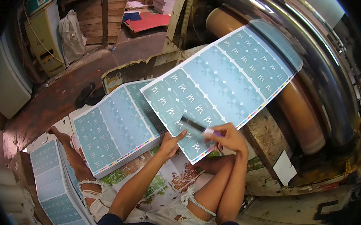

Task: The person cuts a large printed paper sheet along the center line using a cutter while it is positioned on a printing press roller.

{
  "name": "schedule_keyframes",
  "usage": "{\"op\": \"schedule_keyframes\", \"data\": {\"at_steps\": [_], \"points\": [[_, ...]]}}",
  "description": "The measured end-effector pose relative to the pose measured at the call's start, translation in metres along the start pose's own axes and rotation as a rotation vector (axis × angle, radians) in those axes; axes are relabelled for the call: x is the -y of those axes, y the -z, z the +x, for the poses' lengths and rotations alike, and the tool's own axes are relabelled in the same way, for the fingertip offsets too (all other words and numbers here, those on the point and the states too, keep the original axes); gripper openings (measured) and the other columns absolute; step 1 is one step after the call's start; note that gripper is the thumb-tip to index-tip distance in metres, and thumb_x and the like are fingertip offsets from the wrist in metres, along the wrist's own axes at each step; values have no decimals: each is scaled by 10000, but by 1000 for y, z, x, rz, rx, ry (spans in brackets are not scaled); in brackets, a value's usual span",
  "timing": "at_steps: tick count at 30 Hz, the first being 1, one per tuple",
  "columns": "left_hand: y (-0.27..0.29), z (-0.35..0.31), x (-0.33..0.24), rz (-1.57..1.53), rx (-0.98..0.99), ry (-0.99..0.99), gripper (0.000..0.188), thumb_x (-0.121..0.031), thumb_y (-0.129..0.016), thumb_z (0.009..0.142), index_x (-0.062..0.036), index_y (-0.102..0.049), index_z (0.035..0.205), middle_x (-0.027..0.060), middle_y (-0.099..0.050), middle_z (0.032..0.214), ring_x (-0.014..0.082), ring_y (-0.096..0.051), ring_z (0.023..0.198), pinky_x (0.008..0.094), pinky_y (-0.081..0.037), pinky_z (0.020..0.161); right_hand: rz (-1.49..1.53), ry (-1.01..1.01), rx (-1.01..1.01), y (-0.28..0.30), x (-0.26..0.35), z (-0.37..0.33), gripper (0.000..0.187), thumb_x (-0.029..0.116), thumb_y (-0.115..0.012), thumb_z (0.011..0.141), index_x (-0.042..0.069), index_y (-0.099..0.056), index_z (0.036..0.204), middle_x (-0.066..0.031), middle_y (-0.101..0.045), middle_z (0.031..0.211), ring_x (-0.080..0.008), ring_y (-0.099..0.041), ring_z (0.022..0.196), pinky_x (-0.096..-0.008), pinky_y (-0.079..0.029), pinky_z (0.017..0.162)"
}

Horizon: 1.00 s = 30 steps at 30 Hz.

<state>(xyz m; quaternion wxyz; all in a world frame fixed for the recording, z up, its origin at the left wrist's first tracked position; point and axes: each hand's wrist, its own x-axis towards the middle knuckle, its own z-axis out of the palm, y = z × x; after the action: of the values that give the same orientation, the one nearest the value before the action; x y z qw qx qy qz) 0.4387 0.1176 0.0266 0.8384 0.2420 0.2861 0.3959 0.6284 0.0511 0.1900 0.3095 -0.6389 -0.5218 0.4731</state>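
Note:
A printed sheet [218, 78], teal and pale blue with white script marks, slopes up to the right, its far end curving against a shiny metal roller [324, 48]. My left hand [170, 146] pinches the sheet's near edge, thumb on top, fingers hidden below. Over the sheet's near corner, my right hand [230, 139] is closed round a slim dark blade-like tool [194, 125] with a bit of purple at its grip; its exact kind does not show. To the left, beside my left hand, lies a thick stack of matching sheets [114, 121].
Another stack of sheets [49, 180] stands at far left. Below the metal roller sits a brown roller [300, 121]. A small white card [285, 168] rests on the machine's side. Behind are dark sandals [88, 94], a wrapped bundle [72, 36] and a red board [151, 23].

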Motion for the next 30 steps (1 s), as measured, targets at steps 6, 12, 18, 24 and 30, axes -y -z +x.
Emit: {"op": "schedule_keyframes", "data": {"at_steps": [6,12,18,24,30], "points": [[6,-21,-1,74,34,-54,513,-140,-702,904,-5,-448,1329,113,-597,1214,222,-621,1076,406,-578,880,-68,160,-614,32,-25,20,263,246,-613,948,2,-710,934,-41,-680,751,-79,-595,609,-223,-443,443],[14,-39,-11,138,40,-80,502,-162,-698,913,12,-463,1322,113,-592,1212,200,-605,1079,385,-567,871,18,135,-844,55,-27,10,326,300,-587,969,-5,-702,980,-73,-669,818,-101,-577,588,-252,-468,428],[31,-56,-15,171,11,25,599,-131,-702,904,-10,-361,1382,124,-542,1276,231,-572,1144,409,-549,920,89,120,-951,63,-28,5,349,311,-594,965,-18,-706,990,-79,-653,816,-91,-539,548,-246,-481,430],[41,-72,-8,162,-96,-10,504,-176,-699,916,40,-475,1313,131,-597,1201,206,-608,1058,367,-557,863,132,129,-970,55,-11,16,331,301,-595,964,-11,-692,1017,-64,-645,792,-104,-564,558,-249,-491,443],[62,-81,-14,211,-108,-26,516,-135,-688,914,3,-425,1337,111,-576,1226,198,-594,1088,352,-541,907,193,132,-868,53,-2,21,336,236,-610,958,6,-597,1202,-93,-700,800,-103,-598,546,-237,-450,430]]}}
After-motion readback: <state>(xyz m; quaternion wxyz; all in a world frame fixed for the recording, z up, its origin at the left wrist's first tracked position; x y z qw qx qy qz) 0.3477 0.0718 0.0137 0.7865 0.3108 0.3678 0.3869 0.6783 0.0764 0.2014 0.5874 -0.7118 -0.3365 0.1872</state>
